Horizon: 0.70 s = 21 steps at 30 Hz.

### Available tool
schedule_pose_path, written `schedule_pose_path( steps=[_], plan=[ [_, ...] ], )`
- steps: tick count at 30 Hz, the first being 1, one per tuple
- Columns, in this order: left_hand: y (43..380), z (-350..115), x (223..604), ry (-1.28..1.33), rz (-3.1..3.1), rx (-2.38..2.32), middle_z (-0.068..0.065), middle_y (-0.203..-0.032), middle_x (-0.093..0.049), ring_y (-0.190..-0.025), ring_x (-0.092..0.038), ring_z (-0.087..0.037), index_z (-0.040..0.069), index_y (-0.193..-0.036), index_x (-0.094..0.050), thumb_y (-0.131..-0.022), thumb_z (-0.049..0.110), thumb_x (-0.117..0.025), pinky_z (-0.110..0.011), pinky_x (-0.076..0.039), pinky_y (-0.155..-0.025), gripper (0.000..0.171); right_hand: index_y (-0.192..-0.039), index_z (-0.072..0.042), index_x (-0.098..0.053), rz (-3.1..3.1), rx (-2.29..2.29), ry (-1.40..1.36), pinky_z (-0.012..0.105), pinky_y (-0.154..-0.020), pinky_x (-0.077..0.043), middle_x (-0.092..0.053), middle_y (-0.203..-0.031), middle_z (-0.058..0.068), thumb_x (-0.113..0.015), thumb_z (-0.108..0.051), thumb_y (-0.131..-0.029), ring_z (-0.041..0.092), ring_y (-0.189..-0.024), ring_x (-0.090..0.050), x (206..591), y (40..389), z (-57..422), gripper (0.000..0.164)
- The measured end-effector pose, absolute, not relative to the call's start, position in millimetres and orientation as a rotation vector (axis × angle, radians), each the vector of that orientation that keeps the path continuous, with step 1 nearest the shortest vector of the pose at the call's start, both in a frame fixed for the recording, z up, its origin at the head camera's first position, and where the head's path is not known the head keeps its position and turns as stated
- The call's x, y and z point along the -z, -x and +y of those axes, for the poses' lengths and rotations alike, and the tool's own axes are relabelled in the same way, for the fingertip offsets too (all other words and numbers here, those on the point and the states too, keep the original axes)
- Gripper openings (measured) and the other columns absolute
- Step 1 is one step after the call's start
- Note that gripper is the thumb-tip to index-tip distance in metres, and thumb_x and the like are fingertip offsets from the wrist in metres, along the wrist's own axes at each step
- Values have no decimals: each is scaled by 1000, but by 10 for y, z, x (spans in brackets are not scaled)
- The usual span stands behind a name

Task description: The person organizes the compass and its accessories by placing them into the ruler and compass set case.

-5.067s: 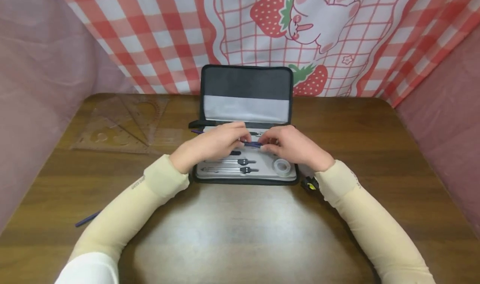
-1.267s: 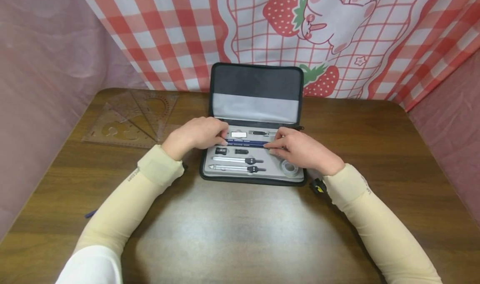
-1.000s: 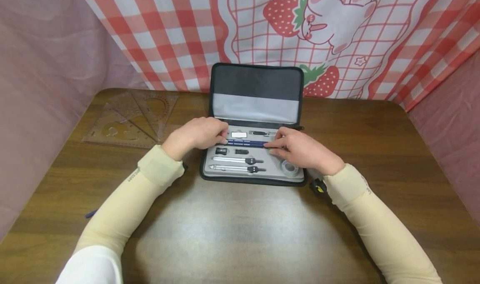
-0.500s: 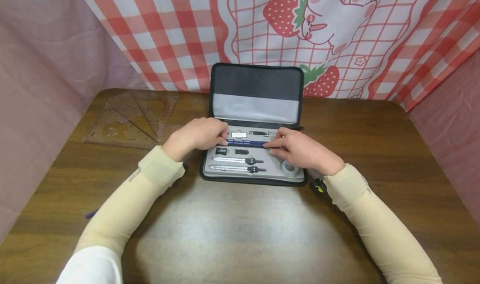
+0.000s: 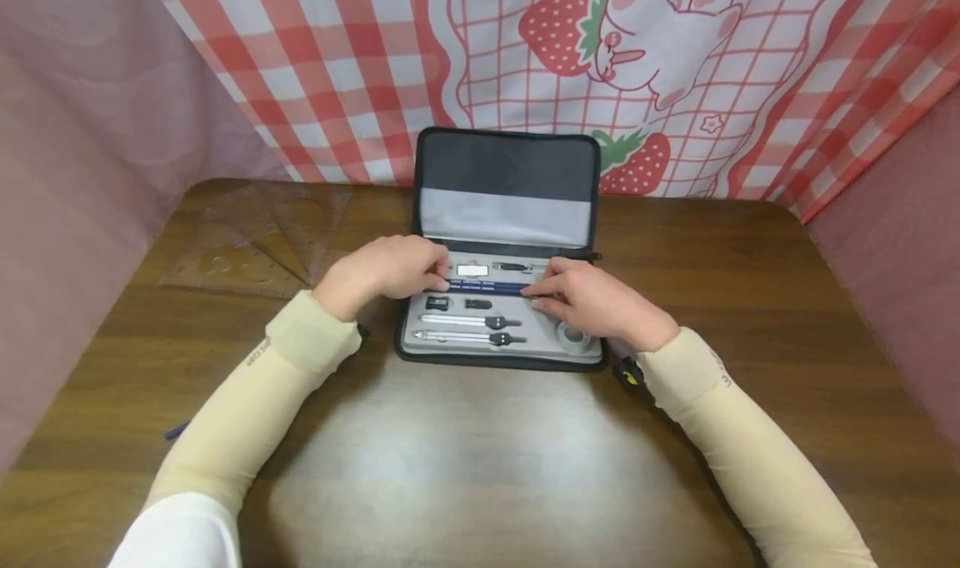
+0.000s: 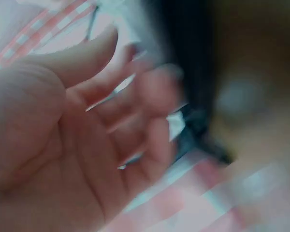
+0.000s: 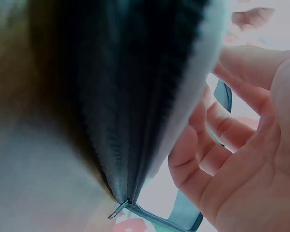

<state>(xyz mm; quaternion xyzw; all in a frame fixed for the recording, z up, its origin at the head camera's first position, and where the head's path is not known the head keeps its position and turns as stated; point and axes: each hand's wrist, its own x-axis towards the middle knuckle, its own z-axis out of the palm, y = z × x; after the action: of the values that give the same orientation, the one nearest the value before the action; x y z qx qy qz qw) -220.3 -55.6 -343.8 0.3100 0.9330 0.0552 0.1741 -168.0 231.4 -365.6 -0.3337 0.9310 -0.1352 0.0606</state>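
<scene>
In the head view, dark blue pencils (image 5: 487, 287) with pale lettering lie side by side across the grey insert of an open black zip case (image 5: 480, 363). My left hand (image 5: 390, 268) holds their left ends between thumb and fingers. At the right ends, my right hand (image 5: 592, 297) has its fingertips close together on the pencils. The left wrist view is blurred; the left hand (image 6: 87, 130) shows there palm-on with fingers bent. In the right wrist view, the case's zipped edge (image 7: 140, 106) hides the fingertips of the right hand (image 7: 251, 154).
Around the pencils sit a white eraser (image 5: 472, 270), a black sharpener (image 5: 438, 303), two metal compasses (image 5: 465, 321) and a tape roll (image 5: 573, 336). Clear set squares (image 5: 232, 260) lie at the table's back left. Another blue pencil (image 5: 176, 430) shows beside my left sleeve.
About five seconds ago both hands held a blue pencil near the insert's middle; now the hands are farther apart and the pencils lie flat. Over the last second the hands stay nearly still.
</scene>
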Motion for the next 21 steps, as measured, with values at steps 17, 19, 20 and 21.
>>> schedule_pose_path(
  steps=[17, 19, 20, 21],
  plan=[
    [1532, -1975, 3348, -843, 2493, -123, 6, -73, -51, -65, -48, -10, 14, -92, -57, -80, 45, -64, -33, -42, -61, 34, -114, -20, -66, 2797, 429, 1007, 27, -62, -42, -51, -94, -7, -60, -29, -88, 10, -76, -46, 3689, 1704, 2300, 28],
    [1420, -2090, 3390, -809, 2474, -144, 6, -73, -50, -64, -47, -10, 13, -92, -56, -76, 47, -67, -32, -41, -60, 39, -114, -20, -66, 2794, 447, 1000, 28, -63, -42, -51, -94, -7, -61, -29, -88, 11, -76, -46, 3686, 1705, 2313, 28],
    [1374, -2132, 3406, -794, 2473, -151, 6, -73, -49, -64, -46, -10, 14, -91, -55, -74, 48, -68, -31, -41, -59, 40, -114, -20, -66, 2793, 453, 999, 28, -63, -42, -52, -95, -7, -60, -29, -88, 11, -76, -46, 3689, 1709, 2317, 28],
    [1331, -2166, 3423, -781, 2476, -159, 6, -72, -49, -63, -46, -10, 15, -89, -54, -73, 47, -69, -31, -40, -58, 39, -114, -20, -66, 2792, 457, 1001, 28, -64, -42, -52, -95, -7, -60, -29, -88, 11, -77, -46, 3692, 1714, 2318, 28]
  ],
)
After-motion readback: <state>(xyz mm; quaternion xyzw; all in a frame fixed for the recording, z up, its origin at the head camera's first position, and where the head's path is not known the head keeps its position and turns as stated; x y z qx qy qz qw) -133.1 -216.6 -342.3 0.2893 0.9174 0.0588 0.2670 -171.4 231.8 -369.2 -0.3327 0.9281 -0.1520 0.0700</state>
